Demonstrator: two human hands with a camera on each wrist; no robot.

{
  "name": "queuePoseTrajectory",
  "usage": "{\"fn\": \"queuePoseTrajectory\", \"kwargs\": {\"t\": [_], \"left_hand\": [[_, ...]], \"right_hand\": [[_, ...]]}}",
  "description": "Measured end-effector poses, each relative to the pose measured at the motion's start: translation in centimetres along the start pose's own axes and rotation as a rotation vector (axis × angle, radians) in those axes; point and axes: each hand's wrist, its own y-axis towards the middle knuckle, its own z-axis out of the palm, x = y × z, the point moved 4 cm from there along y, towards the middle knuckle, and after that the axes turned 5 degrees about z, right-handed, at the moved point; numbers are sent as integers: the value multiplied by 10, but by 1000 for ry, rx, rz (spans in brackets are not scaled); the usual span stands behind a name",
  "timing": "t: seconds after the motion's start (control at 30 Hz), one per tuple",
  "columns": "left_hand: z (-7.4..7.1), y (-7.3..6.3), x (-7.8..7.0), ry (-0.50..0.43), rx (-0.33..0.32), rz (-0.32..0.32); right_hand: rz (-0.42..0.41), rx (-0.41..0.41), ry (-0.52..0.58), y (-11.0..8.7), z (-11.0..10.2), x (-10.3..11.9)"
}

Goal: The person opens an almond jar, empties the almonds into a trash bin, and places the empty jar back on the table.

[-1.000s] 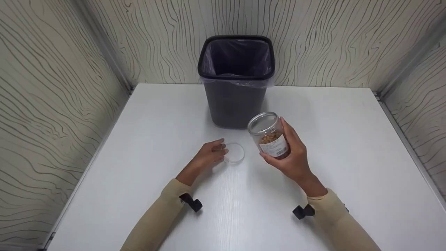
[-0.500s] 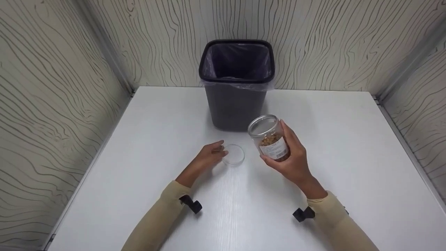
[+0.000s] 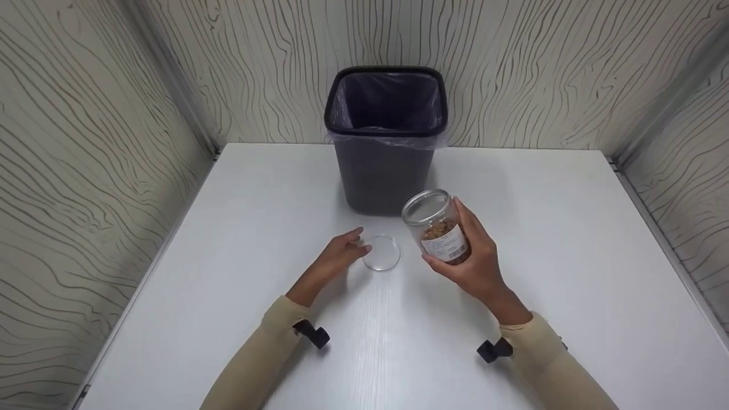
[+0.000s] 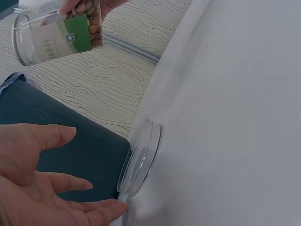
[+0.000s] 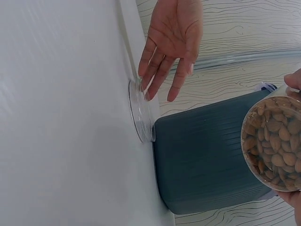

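Note:
My right hand (image 3: 477, 265) grips a clear jar (image 3: 437, 228) of almonds, raised above the table and tilted with its metal-rimmed top toward the upper left. A white label with a barcode faces the head camera; the left wrist view shows a green and pale label on the jar (image 4: 59, 37). In the right wrist view the almonds (image 5: 277, 141) show through the jar's base. On the table lies a clear round lid (image 3: 382, 253). Beside the lid is my left hand (image 3: 335, 256), its fingers relaxed and spread, holding nothing. Whether a fingertip touches the lid's edge, I cannot tell.
A dark bin (image 3: 387, 171) with a thin plastic liner stands at the back of the white table (image 3: 228, 245), just beyond the jar. Wood-patterned walls (image 3: 273, 68) enclose the back and both sides.
The left hand has drawn slightly back to the left from the lid, which stays in place. The right hand still holds the jar, almost motionless. The head view has tilted slightly.

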Motion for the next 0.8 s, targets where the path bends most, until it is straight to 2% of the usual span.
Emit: {"fn": "queuePoseTrajectory", "kwargs": {"t": [0.2, 0.3, 0.37, 0.47, 0.6, 0.7, 0.8], "left_hand": [[-13, 3, -10, 162, -73, 6], [-24, 6, -13, 199, -106, 2], [-32, 9, -15, 207, -141, 23], [-46, 14, -17, 228, -212, 60], [-66, 20, -23, 247, -339, 115], [-81, 23, -32, 241, -439, 162], [-92, 27, -45, 243, -505, 229]], "right_hand": [[0, 5, -9, 0, -2, 1], [-5, 13, -19, 1, -3, 1], [-11, 15, -27, 1, -4, 2], [-17, 13, -29, 2, -5, 3], [-28, 13, -41, 3, -8, 5], [-34, 13, -52, 4, -11, 5], [-35, 14, -57, 6, -14, 5]]}}
